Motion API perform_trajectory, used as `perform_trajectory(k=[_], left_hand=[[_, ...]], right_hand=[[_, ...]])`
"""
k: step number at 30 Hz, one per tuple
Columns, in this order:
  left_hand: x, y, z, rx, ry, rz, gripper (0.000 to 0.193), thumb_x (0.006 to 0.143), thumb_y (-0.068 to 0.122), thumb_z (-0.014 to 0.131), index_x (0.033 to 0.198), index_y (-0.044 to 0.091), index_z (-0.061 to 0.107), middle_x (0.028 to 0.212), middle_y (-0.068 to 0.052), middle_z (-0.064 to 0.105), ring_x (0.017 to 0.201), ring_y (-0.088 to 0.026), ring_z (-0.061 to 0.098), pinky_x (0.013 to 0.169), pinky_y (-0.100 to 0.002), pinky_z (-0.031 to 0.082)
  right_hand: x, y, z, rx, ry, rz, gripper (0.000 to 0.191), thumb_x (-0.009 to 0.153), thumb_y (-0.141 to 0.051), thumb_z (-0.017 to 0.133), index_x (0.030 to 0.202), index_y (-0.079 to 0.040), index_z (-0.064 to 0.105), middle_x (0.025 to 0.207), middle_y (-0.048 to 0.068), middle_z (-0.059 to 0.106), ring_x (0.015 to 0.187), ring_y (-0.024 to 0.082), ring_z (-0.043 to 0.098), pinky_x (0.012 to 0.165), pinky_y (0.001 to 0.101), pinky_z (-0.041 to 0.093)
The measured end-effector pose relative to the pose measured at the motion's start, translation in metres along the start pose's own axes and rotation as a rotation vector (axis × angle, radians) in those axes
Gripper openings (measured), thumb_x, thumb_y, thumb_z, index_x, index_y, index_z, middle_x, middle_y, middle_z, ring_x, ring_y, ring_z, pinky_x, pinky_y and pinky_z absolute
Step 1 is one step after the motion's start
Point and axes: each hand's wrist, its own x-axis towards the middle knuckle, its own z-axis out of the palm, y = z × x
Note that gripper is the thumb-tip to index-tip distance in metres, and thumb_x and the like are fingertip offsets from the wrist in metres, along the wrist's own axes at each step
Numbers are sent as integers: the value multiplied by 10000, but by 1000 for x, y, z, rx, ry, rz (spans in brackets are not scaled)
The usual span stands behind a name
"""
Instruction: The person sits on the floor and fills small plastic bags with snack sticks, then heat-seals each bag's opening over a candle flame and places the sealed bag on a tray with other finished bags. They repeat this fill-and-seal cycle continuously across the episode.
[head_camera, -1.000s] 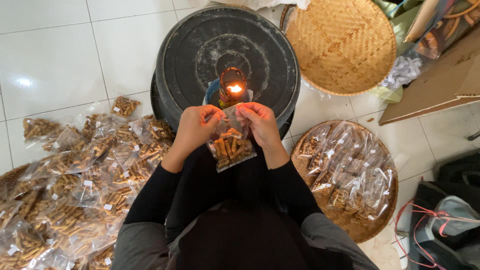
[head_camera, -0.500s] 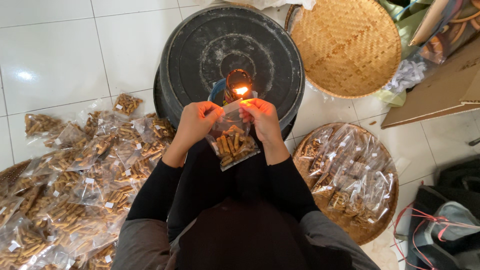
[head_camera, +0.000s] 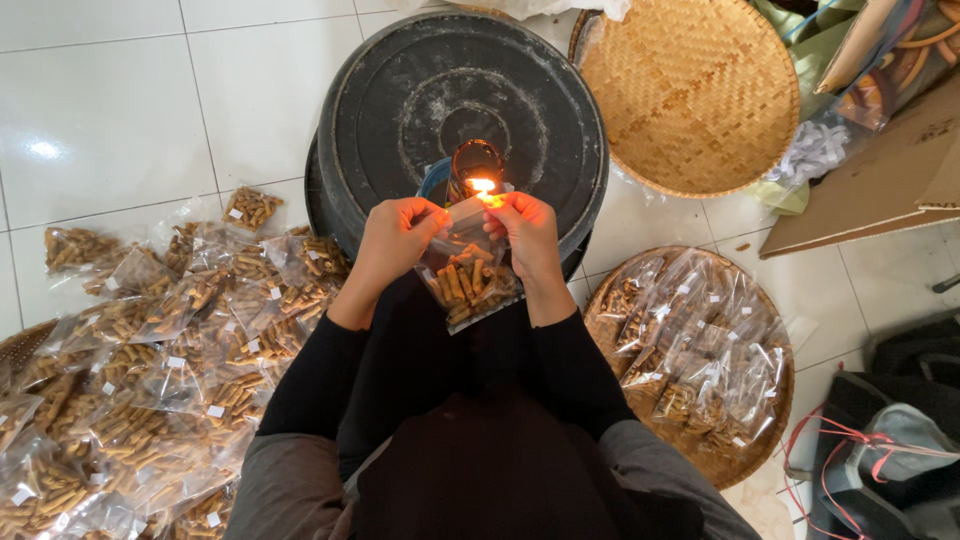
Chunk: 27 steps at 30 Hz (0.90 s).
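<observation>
Both hands pinch the top edge of a small clear plastic bag of brown stick snacks (head_camera: 467, 285), which hangs just in front of the upturned round black tub (head_camera: 460, 110): the left hand (head_camera: 395, 240) grips one upper corner, the right hand (head_camera: 528, 235) the other. The bag looks light, limp and slippery, its contents brittle, so the top edge seems the best hold. Just beyond it, a small flame (head_camera: 483, 186) burns in a glass lamp on the tub. Left of the tub lies a heap of filled bags (head_camera: 150, 360); to its right sits a round woven tray (head_camera: 700, 365) holding more.
</observation>
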Motion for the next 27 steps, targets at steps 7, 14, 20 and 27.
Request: perform_trajectory(k=[7,14,20,27], left_hand=[[3,0,1,0,2,-3,222,912,208,686,947,11,782,757,-36,766,660,-62,672,592,-244,493],[3,0,1,1,9,-10,223,904,213,693,946,13,782,753,-39,769,661,-61,684,600,-241,497],[4,-1,4,-15,16,-17,227,915,209,678,941,10,785,750,-50,768,666,-65,680,602,-240,489],[6,-3,7,-65,21,-29,226,921,195,674,928,-4,780,757,-54,768,695,-67,702,616,-226,496]], right_hand=[[1,-5,2,5,5,9,120,947,-102,699,900,3,733,786,55,709,659,100,639,596,234,502],[1,-12,6,-11,14,23,118,938,-103,713,890,2,735,766,47,693,651,98,629,577,240,497],[2,-12,4,-27,18,13,118,936,-111,719,876,-9,733,760,43,693,647,99,626,585,235,492],[7,-10,2,-30,43,35,119,915,-125,737,867,-16,732,750,38,687,632,97,618,573,235,486]])
